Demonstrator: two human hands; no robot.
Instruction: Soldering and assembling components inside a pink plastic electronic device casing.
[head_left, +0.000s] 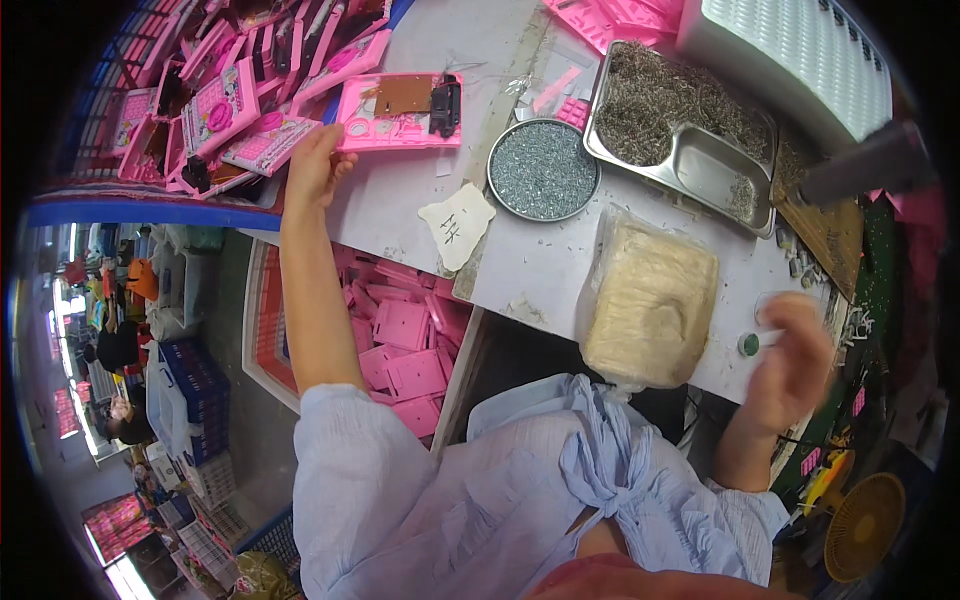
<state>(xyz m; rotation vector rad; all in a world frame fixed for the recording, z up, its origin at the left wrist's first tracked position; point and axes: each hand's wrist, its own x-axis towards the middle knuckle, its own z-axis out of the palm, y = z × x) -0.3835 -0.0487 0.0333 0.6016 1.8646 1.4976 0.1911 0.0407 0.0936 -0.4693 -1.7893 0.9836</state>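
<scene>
At the back left, my left hand (318, 168) grips the near left corner of a pink plastic toy case (375, 132). Its inner side faces up and shows a brown board, a black part and thin wires. My right hand (792, 362) is over the right side of the table, smeared by motion, so its fingers cannot be read. Beside it lies a small green-topped round piece (748, 344). A plastic-wrapped cream-coloured block (652, 305) rests at the table's front edge, left of that hand.
A blue-edged crate (150, 213) at the left is heaped with pink toy cases (222, 105). A round tray of small metal pieces (543, 168) stands beside a steel tray of screws (690, 158). Below the table, a bin holds pink shells (402, 325). A fan (865, 525) is lower right.
</scene>
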